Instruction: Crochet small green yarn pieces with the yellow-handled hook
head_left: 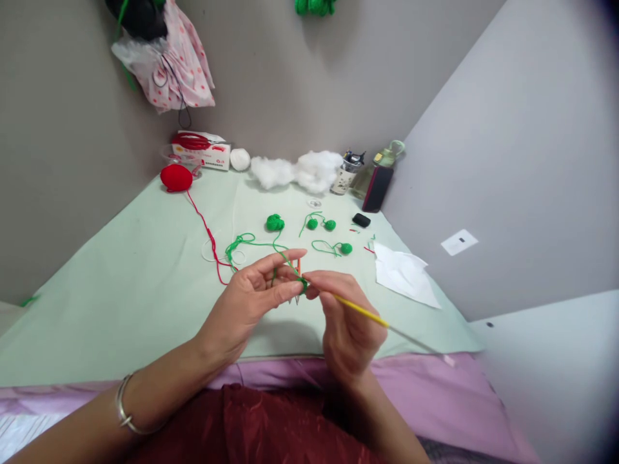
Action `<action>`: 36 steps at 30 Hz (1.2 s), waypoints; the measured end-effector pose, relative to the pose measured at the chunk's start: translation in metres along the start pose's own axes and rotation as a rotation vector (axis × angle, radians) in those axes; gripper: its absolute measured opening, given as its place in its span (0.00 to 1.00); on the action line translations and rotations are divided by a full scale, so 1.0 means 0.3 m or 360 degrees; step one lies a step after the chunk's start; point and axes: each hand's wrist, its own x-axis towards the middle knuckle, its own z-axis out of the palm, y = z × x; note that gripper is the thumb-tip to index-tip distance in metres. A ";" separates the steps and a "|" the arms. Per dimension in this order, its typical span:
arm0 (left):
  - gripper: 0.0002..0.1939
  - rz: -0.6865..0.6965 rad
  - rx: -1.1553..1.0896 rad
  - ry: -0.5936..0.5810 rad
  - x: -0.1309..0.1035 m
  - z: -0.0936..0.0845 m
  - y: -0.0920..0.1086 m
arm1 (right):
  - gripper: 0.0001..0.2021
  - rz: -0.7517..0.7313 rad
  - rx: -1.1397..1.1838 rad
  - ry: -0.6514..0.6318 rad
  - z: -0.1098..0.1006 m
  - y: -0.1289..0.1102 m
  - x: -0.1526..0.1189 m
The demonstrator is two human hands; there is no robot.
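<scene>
Between the thumb and fingers of my left hand is a small green crochet piece, mostly hidden by the fingertips. Green yarn runs over that hand's raised index finger, back toward a small green yarn ball. My right hand grips a crochet hook with a yellow handle, its near end pointing down to the right. The hook's tip meets the green piece. Partly covered behind the fingers, small orange-handled scissors show their metal points below.
Several little green balls with yarn tails lie beyond my hands. A red yarn ball sits at the back left, its strand trailing forward. White stuffing, a pen cup and a phone line the back; white paper lies right.
</scene>
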 end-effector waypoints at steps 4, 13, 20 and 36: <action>0.19 -0.0213 -0.0125 -0.0054 0.016 -0.008 -0.005 | 0.18 -0.0223 -0.0396 -0.0018 -0.012 0.004 -0.022; 0.16 -0.0022 0.0022 -0.0042 0.008 -0.009 0.024 | 0.09 0.0506 0.0654 0.0068 -0.007 0.001 0.031; 0.17 -0.0012 0.0076 -0.0072 -0.003 -0.010 0.029 | 0.09 0.0721 0.0847 0.0085 -0.025 0.004 0.030; 0.24 -0.0047 0.0045 0.0006 -0.006 -0.009 0.005 | 0.19 -0.0498 -0.0650 -0.0133 -0.019 0.012 -0.030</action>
